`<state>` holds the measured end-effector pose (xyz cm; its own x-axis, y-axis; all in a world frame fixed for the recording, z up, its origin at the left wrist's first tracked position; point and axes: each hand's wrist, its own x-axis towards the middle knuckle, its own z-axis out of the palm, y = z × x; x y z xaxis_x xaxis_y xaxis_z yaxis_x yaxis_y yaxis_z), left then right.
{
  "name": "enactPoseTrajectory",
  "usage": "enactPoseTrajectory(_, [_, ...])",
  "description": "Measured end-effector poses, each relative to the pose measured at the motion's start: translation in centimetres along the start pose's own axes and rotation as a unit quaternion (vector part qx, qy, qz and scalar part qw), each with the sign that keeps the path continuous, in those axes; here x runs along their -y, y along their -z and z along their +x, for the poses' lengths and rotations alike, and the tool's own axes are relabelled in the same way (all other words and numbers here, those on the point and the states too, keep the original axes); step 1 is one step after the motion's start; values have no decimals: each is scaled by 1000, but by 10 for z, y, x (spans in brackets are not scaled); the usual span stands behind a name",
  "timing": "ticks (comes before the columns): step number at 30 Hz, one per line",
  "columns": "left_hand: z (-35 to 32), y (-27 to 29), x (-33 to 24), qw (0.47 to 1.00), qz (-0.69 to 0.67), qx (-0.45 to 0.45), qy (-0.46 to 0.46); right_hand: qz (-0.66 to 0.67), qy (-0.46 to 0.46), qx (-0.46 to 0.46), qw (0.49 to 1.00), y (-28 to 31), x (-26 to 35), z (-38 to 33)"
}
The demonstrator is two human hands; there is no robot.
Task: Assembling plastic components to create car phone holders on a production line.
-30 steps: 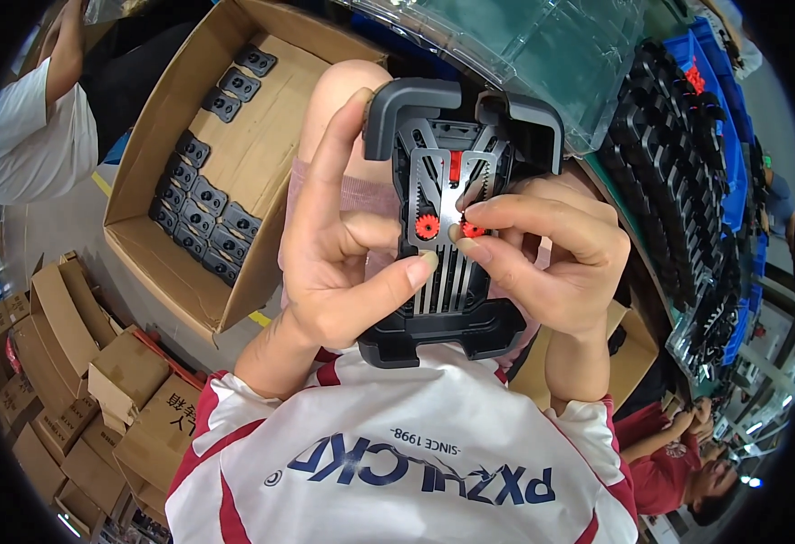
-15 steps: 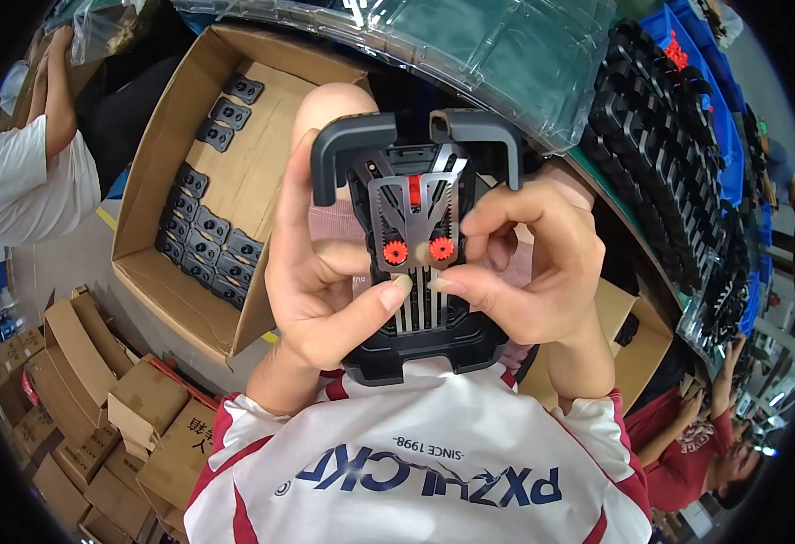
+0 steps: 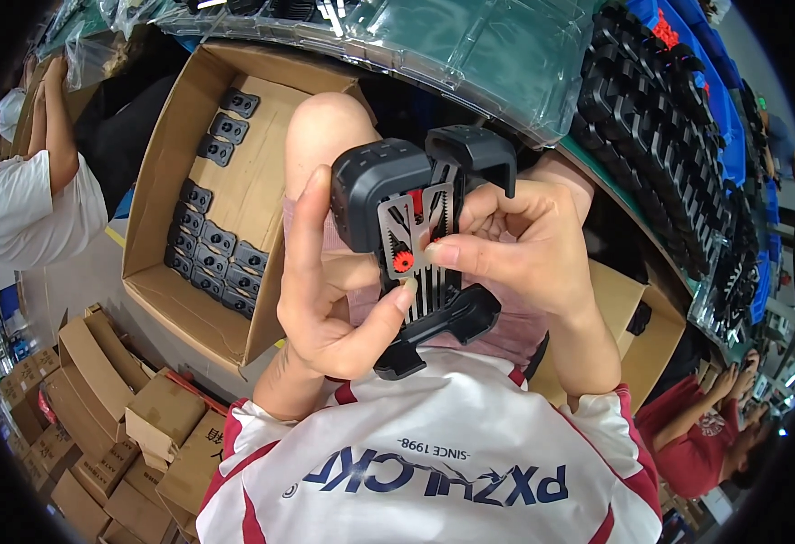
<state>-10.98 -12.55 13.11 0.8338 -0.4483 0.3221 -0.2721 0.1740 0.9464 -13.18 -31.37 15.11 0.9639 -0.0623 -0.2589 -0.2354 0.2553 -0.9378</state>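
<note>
I hold a black plastic clamp-like part (image 3: 388,195) with a silver metal plate (image 3: 411,231) and small red gears (image 3: 404,262) in front of my chest, over my knees. My left hand (image 3: 320,299) grips it from the left, thumb on its lower ribbed face. My right hand (image 3: 515,249) holds its right side, with fingertips pinching at the metal plate by the red gear. The part is tilted so that its left end faces me.
An open cardboard box (image 3: 157,263) at my left holds rows of black parts (image 3: 203,249). Stacks of black parts (image 3: 660,136) lie on the bench at upper right, by blue bins. A person in white (image 3: 21,204) sits at left, another in red (image 3: 688,431) at right. Small cartons (image 3: 98,417) lie on the floor.
The part has turned from facing me flat to tilted sideways and moved slightly right. Only one red gear shows now; my right fingers have shifted onto the metal plate.
</note>
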Motion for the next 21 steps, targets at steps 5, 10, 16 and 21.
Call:
enactPoseTrajectory(5, [-3, -2, 2, 999, -30, 2, 21, 20, 25, 13, 999, 2, -9, -1])
enactPoseTrajectory(10, [-1, -2, 2, 987, -105, -55, 108, 101, -58, -2, 993, 4, 1, -2])
enactPoseTrajectory(16, [-3, -5, 1, 983, -107, -77, 131, 53, 13, 12, 998, 5, -2, -2])
enactPoseTrajectory(21, [-8, -5, -7, 983, -42, -105, 142, -56, 121, 29, 991, 6, -16, -2])
